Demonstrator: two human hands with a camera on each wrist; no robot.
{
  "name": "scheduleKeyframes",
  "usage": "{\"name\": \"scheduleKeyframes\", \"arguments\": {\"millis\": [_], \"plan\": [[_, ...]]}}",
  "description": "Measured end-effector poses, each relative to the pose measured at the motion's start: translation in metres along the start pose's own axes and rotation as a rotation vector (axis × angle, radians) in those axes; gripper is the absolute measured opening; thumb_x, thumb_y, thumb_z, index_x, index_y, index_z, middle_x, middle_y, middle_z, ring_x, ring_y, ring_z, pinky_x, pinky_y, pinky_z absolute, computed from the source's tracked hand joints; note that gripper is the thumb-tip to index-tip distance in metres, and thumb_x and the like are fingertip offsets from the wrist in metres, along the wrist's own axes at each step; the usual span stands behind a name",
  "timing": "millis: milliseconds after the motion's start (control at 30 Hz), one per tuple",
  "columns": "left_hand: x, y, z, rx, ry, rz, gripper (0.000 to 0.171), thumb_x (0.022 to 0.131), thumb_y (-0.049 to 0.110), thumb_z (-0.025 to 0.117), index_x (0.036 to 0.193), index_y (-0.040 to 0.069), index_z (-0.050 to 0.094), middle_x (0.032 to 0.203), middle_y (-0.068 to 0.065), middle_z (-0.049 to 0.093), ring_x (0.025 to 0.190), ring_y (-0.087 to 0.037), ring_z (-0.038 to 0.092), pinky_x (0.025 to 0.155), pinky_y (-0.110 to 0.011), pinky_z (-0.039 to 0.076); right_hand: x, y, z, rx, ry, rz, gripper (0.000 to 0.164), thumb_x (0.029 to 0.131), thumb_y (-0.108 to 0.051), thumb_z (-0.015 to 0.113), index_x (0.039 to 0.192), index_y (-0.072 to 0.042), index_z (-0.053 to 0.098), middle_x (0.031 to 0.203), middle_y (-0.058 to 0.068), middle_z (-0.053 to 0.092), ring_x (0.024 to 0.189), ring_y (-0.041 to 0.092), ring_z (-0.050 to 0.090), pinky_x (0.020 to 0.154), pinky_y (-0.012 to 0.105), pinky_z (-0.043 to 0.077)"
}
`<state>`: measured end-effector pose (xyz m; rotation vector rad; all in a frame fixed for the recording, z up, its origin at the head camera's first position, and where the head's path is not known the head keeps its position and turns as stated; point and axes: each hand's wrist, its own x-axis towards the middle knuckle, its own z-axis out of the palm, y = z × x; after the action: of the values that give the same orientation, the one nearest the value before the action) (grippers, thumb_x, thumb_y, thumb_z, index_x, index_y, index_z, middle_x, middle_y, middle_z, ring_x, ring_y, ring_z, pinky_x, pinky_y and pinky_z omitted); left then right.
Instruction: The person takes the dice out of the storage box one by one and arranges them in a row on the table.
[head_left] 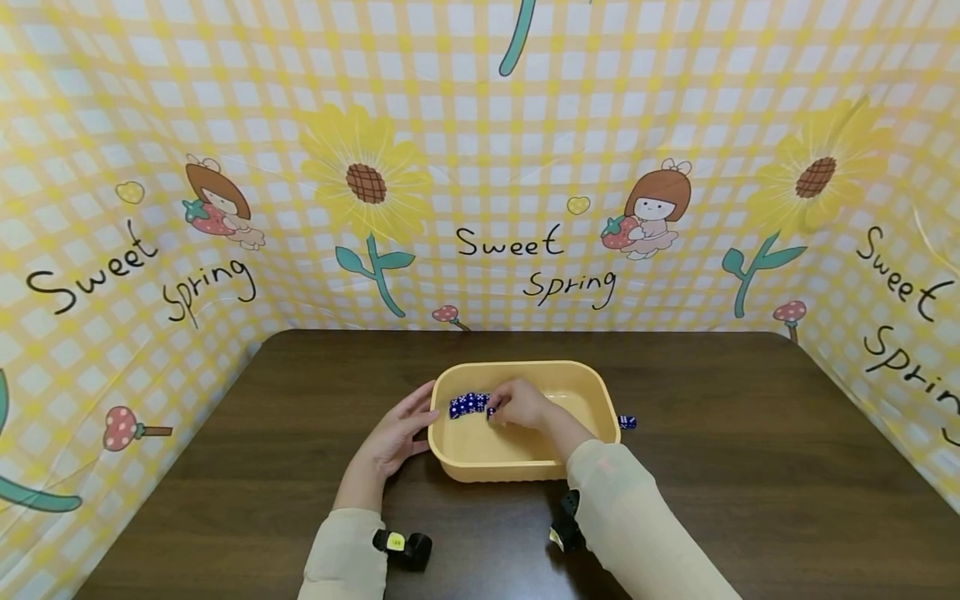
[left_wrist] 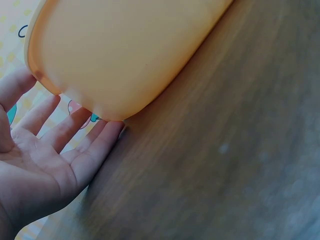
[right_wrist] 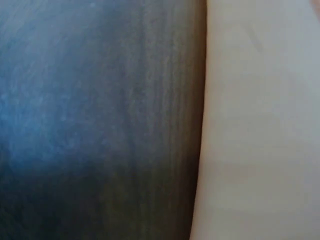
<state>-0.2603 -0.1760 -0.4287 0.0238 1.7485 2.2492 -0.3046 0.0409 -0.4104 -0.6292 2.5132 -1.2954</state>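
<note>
A yellow plastic tub (head_left: 517, 471) stands on the table, with several dark blue dice (head_left: 468, 404) with white pips lined up inside near its left end. My left hand (head_left: 395, 435) rests against the tub's left end, thumb at the rim. Seen from the left wrist, the fairly straight fingers (left_wrist: 75, 125) touch the outer wall. My right hand (head_left: 521, 404) reaches into the tub and pinches a blue die (head_left: 491, 413) at the near right end of the row. The fingers partly cover this die. The right wrist view shows only tub wall and table, not the hand.
More blue dice (head_left: 627, 422) lie on the dark wooden table (head_left: 720, 467), just outside the tub's right end. A yellow checked cloth (head_left: 495, 167) with printed flowers surrounds the table at the back and sides.
</note>
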Motion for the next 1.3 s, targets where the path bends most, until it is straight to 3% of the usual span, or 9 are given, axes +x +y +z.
{"name": "scheduleKeyframes", "arguments": {"millis": [133,333,567,833,1300], "plan": [[0.0,0.0,0.0,0.003,-0.001,0.002,0.054,0.084,0.007,0.052,0.133,0.02,0.033,0.135,-0.009,0.031,0.117,-0.026,0.033,0.079,-0.047,0.038,-0.001,-0.002,-0.003,0.07,-0.006,0.035,0.015,0.069,0.004,0.066,0.084,0.006,0.062,0.062,0.002,0.055,0.051,0.01,0.047,0.049,0.023,0.041],[0.0,0.0,0.0,-0.004,-0.005,-0.001,0.054,0.085,0.006,0.051,0.133,0.019,0.032,0.135,-0.008,0.03,0.117,-0.026,0.033,0.079,-0.047,0.038,-0.003,-0.003,-0.008,0.087,-0.017,0.033,0.017,0.071,0.002,0.065,0.087,0.006,0.062,0.066,0.004,0.057,0.056,0.014,0.05,0.054,0.027,0.043],[0.0,0.0,0.001,-0.01,-0.004,-0.005,0.053,0.085,0.005,0.05,0.134,0.019,0.032,0.136,-0.009,0.03,0.118,-0.026,0.032,0.08,-0.048,0.037,-0.004,-0.005,-0.019,0.116,-0.056,0.016,0.02,0.074,0.006,0.059,0.093,0.01,0.058,0.081,0.016,0.06,0.071,0.028,0.057,0.062,0.034,0.046],[-0.001,0.0,0.0,0.0,-0.002,0.0,0.055,0.085,0.006,0.05,0.134,0.019,0.031,0.136,-0.009,0.029,0.118,-0.026,0.032,0.079,-0.047,0.038,-0.01,-0.01,-0.043,0.073,-0.014,-0.041,0.014,0.073,0.005,0.06,0.087,0.01,0.06,0.073,0.012,0.059,0.063,0.014,0.051,0.065,0.042,0.045],[0.0,0.0,0.0,0.003,0.005,0.0,0.054,0.085,0.007,0.051,0.134,0.019,0.032,0.135,-0.01,0.03,0.117,-0.026,0.033,0.078,-0.046,0.039,-0.025,-0.018,-0.079,0.006,0.032,-0.016,0.019,0.077,-0.005,0.063,0.094,0.004,0.061,0.078,0.006,0.059,0.072,0.016,0.053,0.068,0.039,0.044]]}}
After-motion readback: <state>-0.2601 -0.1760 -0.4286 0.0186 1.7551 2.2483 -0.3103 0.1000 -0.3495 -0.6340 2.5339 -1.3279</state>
